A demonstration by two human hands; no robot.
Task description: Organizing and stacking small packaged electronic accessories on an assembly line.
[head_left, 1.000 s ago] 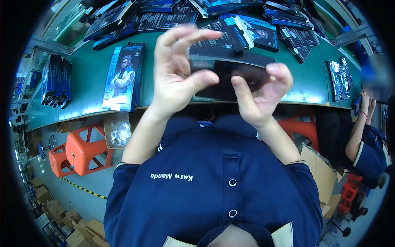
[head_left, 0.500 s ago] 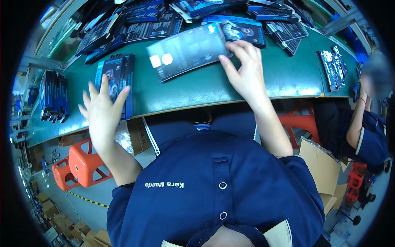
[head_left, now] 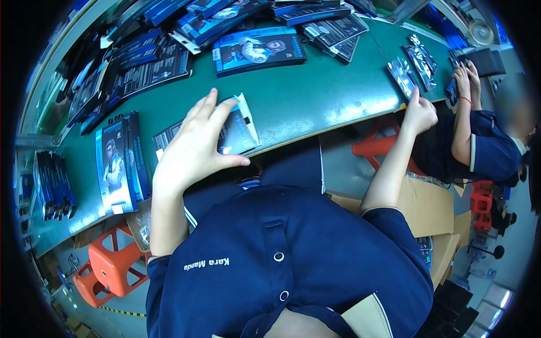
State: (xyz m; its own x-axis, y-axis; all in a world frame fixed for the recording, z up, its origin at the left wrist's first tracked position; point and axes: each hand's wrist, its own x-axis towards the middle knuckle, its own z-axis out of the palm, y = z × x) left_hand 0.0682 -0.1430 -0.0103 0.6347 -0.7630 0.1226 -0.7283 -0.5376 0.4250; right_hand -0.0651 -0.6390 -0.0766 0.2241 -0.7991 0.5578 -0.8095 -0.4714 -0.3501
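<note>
My left hand [head_left: 194,143] lies over a flat dark retail box [head_left: 241,134] at the table's near edge. Its fingers are spread and the thumb points right. One end of this box, on the right, has its white flap [head_left: 248,115] standing open. Far to the right, my right hand [head_left: 421,115] is curled at the near end of a shiny silver packet [head_left: 400,76], pinching it at the table edge. A second silver packet [head_left: 421,65] lies just beyond. Left of my left hand, blue-and-black boxes [head_left: 115,163] with a printed figure lie side by side.
Piled boxes [head_left: 146,62] cover the far side of the green table [head_left: 315,96], with one box [head_left: 259,50] lying face up in front. A row of upright boxes [head_left: 53,186] stands at the left end. A co-worker's hands [head_left: 465,79] work at right. Orange stools [head_left: 115,262] stand below.
The box has gone from my right hand to beneath my left hand. My right hand has moved right to the silver packets. The view has turned right.
</note>
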